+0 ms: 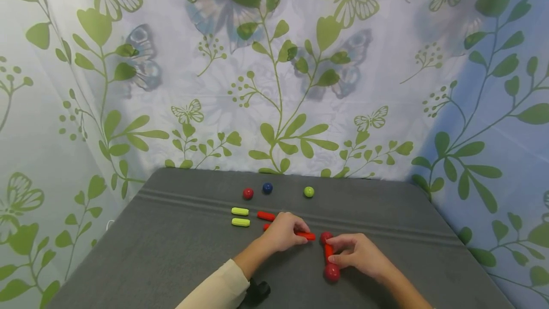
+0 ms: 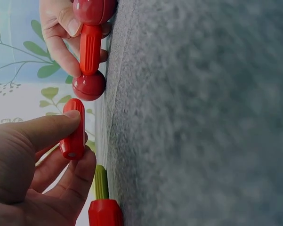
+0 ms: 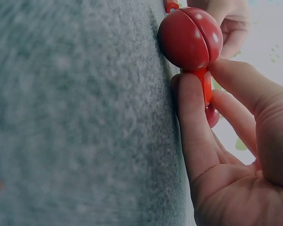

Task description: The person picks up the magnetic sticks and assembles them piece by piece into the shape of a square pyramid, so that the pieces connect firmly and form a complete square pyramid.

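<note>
My left hand [image 1: 283,231] pinches a red rod [image 2: 74,129] between thumb and fingers, just left of a joined piece. That piece is a red rod [image 1: 329,252] with a dark red ball [image 1: 332,272] at its near end and another red ball [image 1: 327,238] at its far end. My right hand [image 1: 359,254] holds it by the rod from the right side. In the left wrist view, the held rod's tip is close to the lower ball [image 2: 89,86], with a small gap between them. Two more red rods, one of them this red rod [image 1: 266,215], lie partly hidden behind my left hand.
Two yellow-green rods [image 1: 240,211] lie left of the red ones on the grey table [image 1: 171,252]. Farther back sit a red ball [image 1: 248,193], a blue ball [image 1: 268,188] and a green ball [image 1: 309,191]. A patterned curtain [image 1: 240,85] hangs behind the table.
</note>
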Tool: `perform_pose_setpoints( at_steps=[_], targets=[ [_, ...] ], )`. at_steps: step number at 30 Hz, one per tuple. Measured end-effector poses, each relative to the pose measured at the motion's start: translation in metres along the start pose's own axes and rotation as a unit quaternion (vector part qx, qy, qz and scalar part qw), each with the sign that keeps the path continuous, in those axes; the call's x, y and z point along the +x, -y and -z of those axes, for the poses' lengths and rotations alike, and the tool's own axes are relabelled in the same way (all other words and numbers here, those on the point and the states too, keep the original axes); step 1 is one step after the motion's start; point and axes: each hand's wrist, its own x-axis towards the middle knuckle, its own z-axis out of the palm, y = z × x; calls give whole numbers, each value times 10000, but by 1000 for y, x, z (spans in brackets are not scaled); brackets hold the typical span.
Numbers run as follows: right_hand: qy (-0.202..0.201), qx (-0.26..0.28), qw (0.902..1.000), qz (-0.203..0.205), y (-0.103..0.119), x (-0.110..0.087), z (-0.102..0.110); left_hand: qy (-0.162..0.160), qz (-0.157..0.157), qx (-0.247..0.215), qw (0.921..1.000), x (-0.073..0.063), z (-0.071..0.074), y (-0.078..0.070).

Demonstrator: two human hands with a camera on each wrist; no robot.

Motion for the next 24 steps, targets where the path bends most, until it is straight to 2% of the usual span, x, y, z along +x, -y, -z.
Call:
perform_pose_setpoints(
  at_steps=[5,17,21,24],
  targets=[
    [35,23,10000,63,0,2,0,-94,-5,40,9999,6,-3,-1],
    [123,62,9999,61,2,2,0,11,76,-1,10000,13,-9,-9],
    [96,106,9999,81,2,2,0,151,44,-154,9998,17,-6,-5],
    [82,93,9999,67,1,3,1,113,-24,-363,9993,24,0,-3]
  ],
)
